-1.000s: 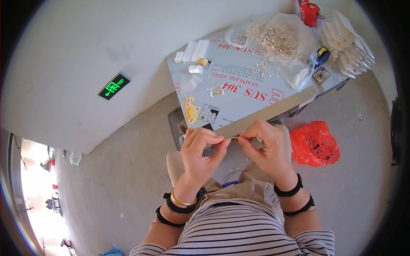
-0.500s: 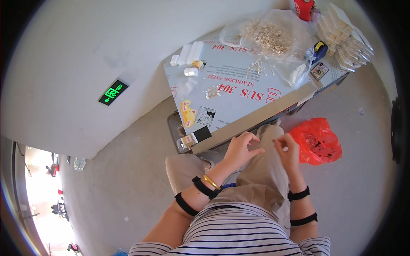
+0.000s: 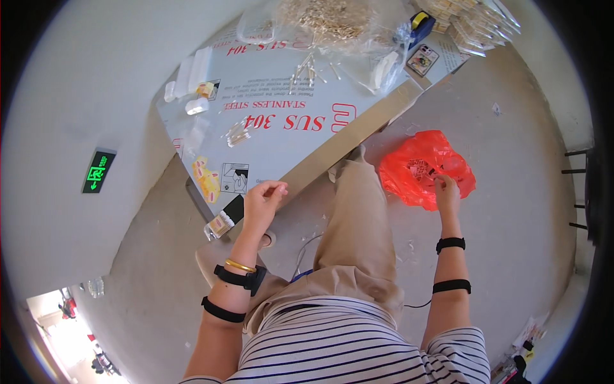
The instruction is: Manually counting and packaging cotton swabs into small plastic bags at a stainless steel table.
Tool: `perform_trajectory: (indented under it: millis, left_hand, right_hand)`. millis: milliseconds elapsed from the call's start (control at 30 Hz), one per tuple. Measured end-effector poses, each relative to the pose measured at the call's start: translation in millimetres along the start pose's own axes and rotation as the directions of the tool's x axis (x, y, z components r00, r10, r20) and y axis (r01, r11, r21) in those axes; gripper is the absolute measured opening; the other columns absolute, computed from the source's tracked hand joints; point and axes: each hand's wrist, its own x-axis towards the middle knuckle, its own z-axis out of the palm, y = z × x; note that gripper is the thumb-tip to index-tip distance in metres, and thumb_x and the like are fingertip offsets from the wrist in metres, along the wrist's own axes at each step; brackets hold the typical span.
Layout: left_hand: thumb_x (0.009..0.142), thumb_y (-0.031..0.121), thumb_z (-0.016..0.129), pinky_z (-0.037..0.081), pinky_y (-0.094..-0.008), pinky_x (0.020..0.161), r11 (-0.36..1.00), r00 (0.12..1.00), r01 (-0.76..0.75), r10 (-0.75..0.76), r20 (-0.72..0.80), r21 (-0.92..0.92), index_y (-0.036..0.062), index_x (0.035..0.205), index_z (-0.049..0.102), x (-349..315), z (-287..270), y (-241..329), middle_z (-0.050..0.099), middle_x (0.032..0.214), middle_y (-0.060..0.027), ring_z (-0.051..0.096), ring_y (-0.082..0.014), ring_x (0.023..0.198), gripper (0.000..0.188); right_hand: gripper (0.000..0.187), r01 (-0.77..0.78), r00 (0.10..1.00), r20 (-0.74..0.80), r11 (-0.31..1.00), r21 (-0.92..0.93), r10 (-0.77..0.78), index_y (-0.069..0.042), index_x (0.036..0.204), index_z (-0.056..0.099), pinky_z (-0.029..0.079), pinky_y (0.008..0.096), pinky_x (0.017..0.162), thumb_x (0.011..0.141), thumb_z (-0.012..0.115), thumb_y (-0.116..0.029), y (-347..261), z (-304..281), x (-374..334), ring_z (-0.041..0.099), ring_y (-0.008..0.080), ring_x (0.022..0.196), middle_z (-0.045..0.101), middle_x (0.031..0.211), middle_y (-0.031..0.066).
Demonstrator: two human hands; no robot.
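Above the table's near edge, my left hand (image 3: pixel 261 206) is raised with its fingers curled together; whatever they hold, if anything, is hidden. My right hand (image 3: pixel 449 192) reaches over a crumpled red plastic bag (image 3: pixel 409 185) on the floor. Its thumb and fingers are pinched, and I cannot make out what is between them. A small pack of cotton swabs (image 3: pixel 221 224) sits at the table corner closest to my left hand, beside a black square (image 3: pixel 234 209). Yellow printed cards (image 3: pixel 206 180) lie just beyond it. Farther in is a small pile of loose swabs (image 3: pixel 238 135).
A large clear bag of loose swabs (image 3: pixel 336 22) occupies the table's far side, near a tape dispenser (image 3: pixel 419 29), a phone (image 3: pixel 422 59) and stacked swab packs (image 3: pixel 473 22). White tube-shaped stacks (image 3: pixel 192 72) lie at far left. My knee (image 3: pixel 358 192) stands between table and bag.
My hands have moved apart: the left up and left above the table edge, the right away to the red bag. The left fingers have closed. The whole view has turned to the right.
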Motion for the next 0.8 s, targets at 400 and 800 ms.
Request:
perform_trajectory:
  millis: [400, 800]
  left_hand:
    - [0.091, 0.021, 0.067, 0.051, -0.0349, 0.082, 0.932, 0.914, -0.069, 0.202, -0.351, 0.355, 0.0083, 0.105, 0.070, 152, -101, -35, 0.073, 0.098, -0.0063, 0.066, -0.0206, 0.089, 0.019]
    - [0.089, 0.023, 0.067, 0.038, -0.0459, 0.096, 0.648, 0.910, 0.064, 0.274, -0.311, 0.759, 0.0195, 0.106, 0.066, 276, -111, -83, 0.060, 0.112, -0.0020, 0.053, -0.0267, 0.112, 0.017]
  right_hand:
    - [0.008, 0.028, 0.734, 0.508, 0.767, 0.641, -0.451, -0.004, 0.094, 0.069, 0.048, 0.0338, 0.059, 0.090, 0.065, -0.009, -238, 41, -4, 0.062, 0.0209, 0.064, 0.066, 0.078, 0.0080]
    - [0.006, 0.277, 0.770, 0.364, 0.789, 0.549, -0.524, -0.003, 0.080, 0.062, 0.042, 0.0350, 0.054, 0.083, 0.068, -0.004, -265, 55, 0, 0.054, 0.0216, 0.058, 0.058, 0.071, 0.0070]
